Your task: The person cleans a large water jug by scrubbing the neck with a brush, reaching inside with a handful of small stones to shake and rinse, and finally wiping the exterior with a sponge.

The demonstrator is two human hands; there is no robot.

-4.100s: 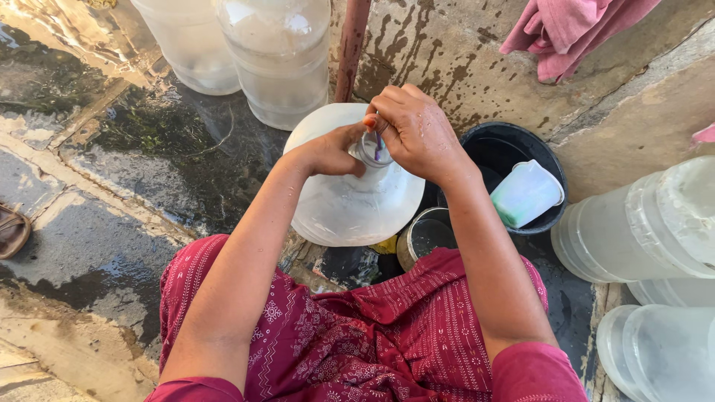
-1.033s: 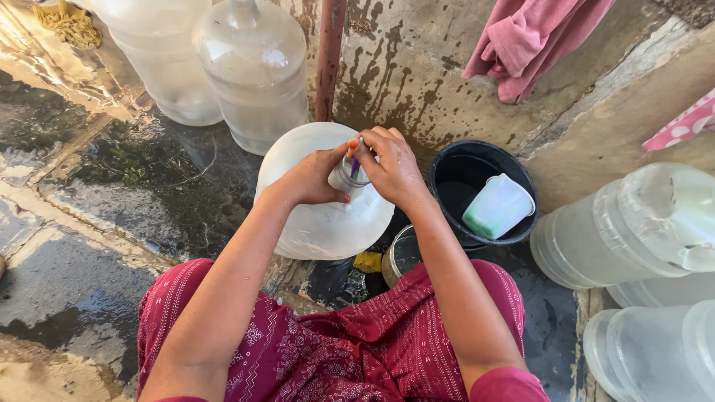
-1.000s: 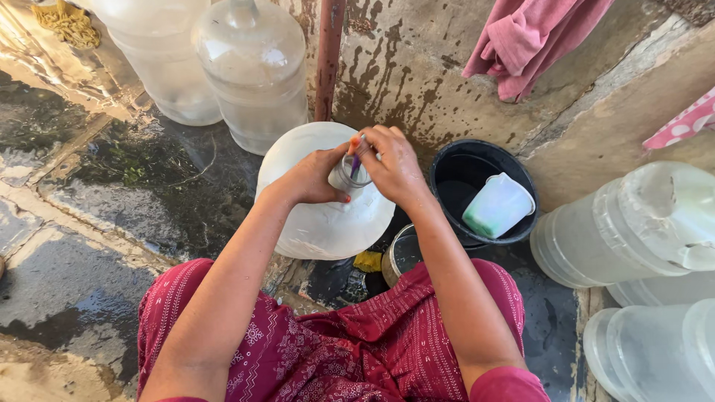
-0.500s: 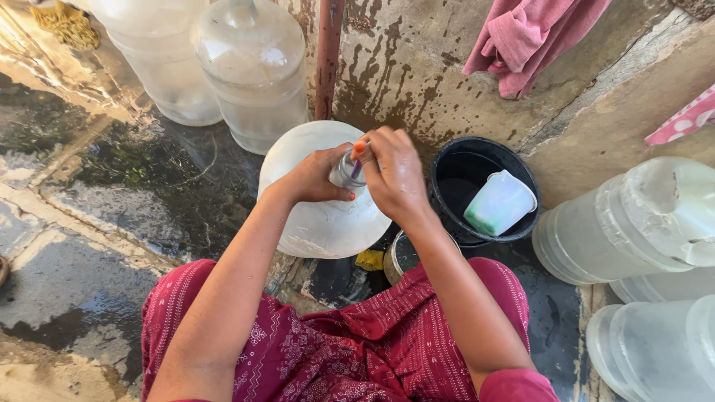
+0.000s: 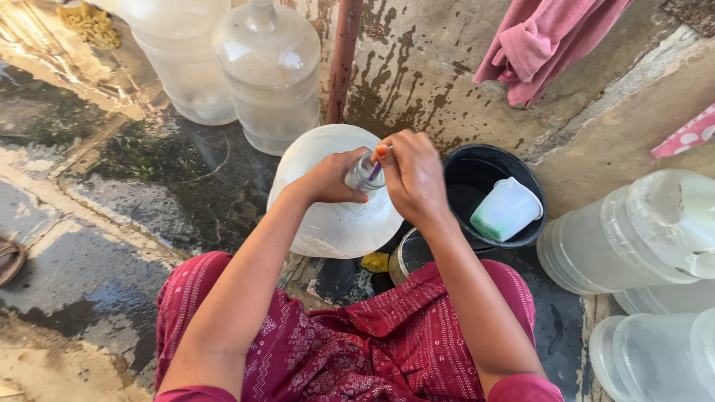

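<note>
Gripping the wet, slippery neck of the large water jug [image 5: 335, 216], the left hand [image 5: 328, 179] clamps firmly; the right hand [image 5: 413, 175] pinches apparently a thin brush handle [image 5: 376, 170].

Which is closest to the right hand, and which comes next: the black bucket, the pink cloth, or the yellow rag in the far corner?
From the right hand:
1. Black bucket, just beside it on its right.
2. Pink cloth, hanging on the wall above the bucket.
3. Yellow rag, far off in the top left corner.
</note>
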